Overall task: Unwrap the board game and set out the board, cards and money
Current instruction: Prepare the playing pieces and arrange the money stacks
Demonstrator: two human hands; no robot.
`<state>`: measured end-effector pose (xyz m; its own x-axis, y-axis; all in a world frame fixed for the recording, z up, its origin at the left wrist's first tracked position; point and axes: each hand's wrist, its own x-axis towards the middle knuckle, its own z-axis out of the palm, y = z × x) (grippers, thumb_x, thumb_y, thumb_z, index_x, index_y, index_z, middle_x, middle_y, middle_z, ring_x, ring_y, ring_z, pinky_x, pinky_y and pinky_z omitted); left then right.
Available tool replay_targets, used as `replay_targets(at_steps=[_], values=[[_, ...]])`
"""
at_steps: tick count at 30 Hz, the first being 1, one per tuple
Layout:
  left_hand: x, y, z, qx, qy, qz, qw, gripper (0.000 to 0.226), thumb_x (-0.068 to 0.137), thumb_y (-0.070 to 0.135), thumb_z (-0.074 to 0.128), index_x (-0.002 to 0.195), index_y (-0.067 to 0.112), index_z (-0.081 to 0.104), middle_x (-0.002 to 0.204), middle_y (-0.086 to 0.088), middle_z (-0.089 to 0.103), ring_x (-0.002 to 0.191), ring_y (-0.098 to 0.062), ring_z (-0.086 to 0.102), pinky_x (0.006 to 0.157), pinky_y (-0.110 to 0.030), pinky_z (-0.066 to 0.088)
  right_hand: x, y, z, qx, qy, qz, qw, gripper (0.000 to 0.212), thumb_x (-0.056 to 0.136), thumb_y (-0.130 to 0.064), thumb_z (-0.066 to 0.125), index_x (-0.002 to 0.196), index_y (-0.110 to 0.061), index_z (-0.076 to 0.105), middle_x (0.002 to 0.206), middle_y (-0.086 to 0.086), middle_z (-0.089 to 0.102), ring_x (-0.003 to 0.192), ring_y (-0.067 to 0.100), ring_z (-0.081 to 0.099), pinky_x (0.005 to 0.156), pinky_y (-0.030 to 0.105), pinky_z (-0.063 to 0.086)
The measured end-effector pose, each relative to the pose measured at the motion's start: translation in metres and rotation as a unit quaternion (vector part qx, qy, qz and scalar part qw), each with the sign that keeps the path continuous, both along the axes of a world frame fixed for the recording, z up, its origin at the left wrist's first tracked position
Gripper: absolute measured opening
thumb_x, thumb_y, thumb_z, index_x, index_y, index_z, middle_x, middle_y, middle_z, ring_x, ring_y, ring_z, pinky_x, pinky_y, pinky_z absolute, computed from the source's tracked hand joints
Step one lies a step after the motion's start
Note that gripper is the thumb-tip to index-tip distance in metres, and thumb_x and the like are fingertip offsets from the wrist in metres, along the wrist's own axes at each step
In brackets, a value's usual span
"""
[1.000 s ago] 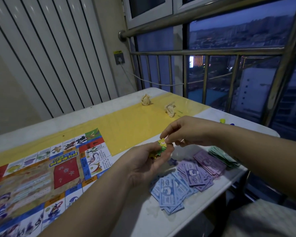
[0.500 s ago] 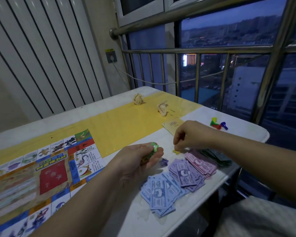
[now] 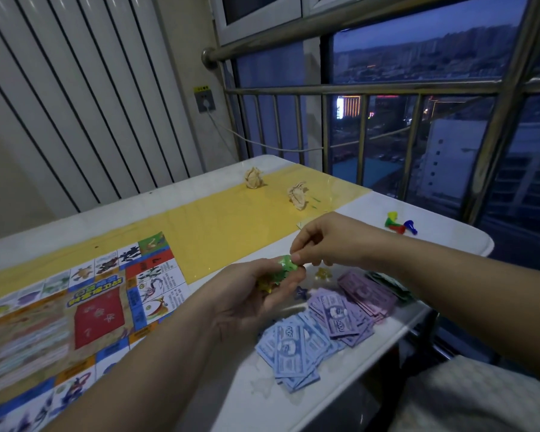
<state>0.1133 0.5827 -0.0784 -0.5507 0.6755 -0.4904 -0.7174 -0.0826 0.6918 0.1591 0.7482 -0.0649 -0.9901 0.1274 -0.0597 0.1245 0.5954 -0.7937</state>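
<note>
Since half a second ago the right hand [image 3: 331, 241] has come up off the table [image 3: 443, 241] and back to the left hand [image 3: 250, 299]. Yellow star [image 3: 323, 272] it was over lies alone on the white top, just beside the notes.

Table: white, with a yellow mat [image 3: 215, 219] down the middle. Board [image 3: 85, 310] lies flat on the left, partly over the mat, near end blurred.

Money is in loose piles at the right near edge. Blue notes [image 3: 293, 347] are nearest, with purple notes [image 3: 340, 313] touching them. Pink notes [image 3: 367, 291] come next. Green notes [image 3: 393, 286] are furthest, partly hidden by the right forearm.

Left hand: palm up, fingers cupped round a small heap of tokens [image 3: 270, 280], green and yellow.

Right hand: thumb and forefinger pinch the green token [image 3: 285, 264] on top of that heap, other fingers curled.

Two paper wads [image 3: 253, 178] sit on the far mat, apart. Pawns [image 3: 398, 224] are clustered far right: red, green, yellow, blue. Card [image 3: 300, 225]: only a corner shows behind the right hand. Blue star [image 3: 301, 293] lies on the table between the left fingertips and the purple notes.
</note>
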Motion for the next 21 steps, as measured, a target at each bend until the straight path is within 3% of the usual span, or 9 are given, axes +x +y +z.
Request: replay_targets(at_steps=[3, 9, 12, 15, 18, 21], values=[[0.000, -0.013, 0.002, 0.001, 0.031, -0.022, 0.999, 0.020, 0.091, -0.006, 0.045, 0.092, -0.012, 0.064, 0.097, -0.027, 0.067, 0.068, -0.020, 0.071, 0.066, -0.026, 0.055, -0.004, -0.010, -0.003, -0.003, -0.004, 0.020, 1.000, 0.006, 0.084, -0.024, 0.071, 0.089, -0.027, 0.072, 0.075, -0.006, 0.066, 0.062, 0.004, 0.053, 0.061, 0.023, 0.045], [-0.007, -0.035, -0.006, -0.021, 0.085, -0.011, 0.996, 0.024, 0.093, -0.006, 0.046, 0.111, -0.015, 0.059, 0.089, -0.024, 0.068, 0.064, -0.016, 0.070, 0.055, -0.018, 0.056, -0.008, -0.036, -0.003, -0.001, -0.015, 0.060, 0.998, 0.009, 0.087, -0.018, 0.067, 0.093, -0.019, 0.073, 0.075, -0.008, 0.067, 0.067, 0.004, 0.057, 0.058, 0.018, 0.046], [-0.007, -0.045, -0.008, -0.036, 0.118, -0.010, 0.992, 0.024, 0.094, -0.003, 0.046, 0.110, -0.016, 0.059, 0.076, -0.019, 0.068, 0.056, -0.012, 0.067, 0.049, -0.015, 0.052, -0.009, -0.045, -0.004, -0.026, -0.007, 0.059, 0.998, 0.005, 0.086, -0.015, 0.067, 0.087, -0.018, 0.072, 0.074, -0.006, 0.068, 0.063, 0.000, 0.059, 0.057, 0.015, 0.048], [-0.008, -0.056, -0.010, -0.048, 0.139, 0.013, 0.989, 0.018, 0.094, -0.002, 0.049, 0.103, -0.012, 0.061, 0.078, -0.018, 0.070, 0.061, -0.014, 0.066, 0.051, -0.014, 0.053, -0.011, -0.049, -0.003, -0.063, -0.014, 0.033, 0.997, 0.005, 0.087, -0.014, 0.067, 0.084, -0.017, 0.070, 0.075, -0.003, 0.067, 0.063, 0.003, 0.060, 0.056, 0.015, 0.047], [-0.011, -0.069, -0.010, -0.068, 0.136, 0.039, 0.988, 0.010, 0.091, 0.000, 0.054, 0.096, -0.005, 0.061, 0.085, -0.019, 0.071, 0.063, -0.014, 0.066, 0.048, -0.015, 0.051, -0.012, -0.048, 0.000, 0.001, -0.030, 0.036, 0.999, 0.007, 0.088, -0.019, 0.066, 0.083, -0.023, 0.069, 0.079, -0.005, 0.068, 0.069, 0.010, 0.059, 0.062, 0.023, 0.048], [-0.012, -0.079, -0.011, -0.080, 0.127, 0.050, 0.987, 0.008, 0.090, 0.001, 0.056, 0.095, -0.003, 0.061, 0.084, -0.017, 0.072, 0.063, -0.012, 0.066, 0.047, -0.014, 0.050, -0.015, -0.058, -0.001, 0.091, -0.051, 0.072, 0.992, 0.007, 0.086, -0.021, 0.068, 0.084, -0.027, 0.071, 0.087, -0.006, 0.073, 0.086, 0.022, 0.066, 0.077, 0.036, 0.052]])
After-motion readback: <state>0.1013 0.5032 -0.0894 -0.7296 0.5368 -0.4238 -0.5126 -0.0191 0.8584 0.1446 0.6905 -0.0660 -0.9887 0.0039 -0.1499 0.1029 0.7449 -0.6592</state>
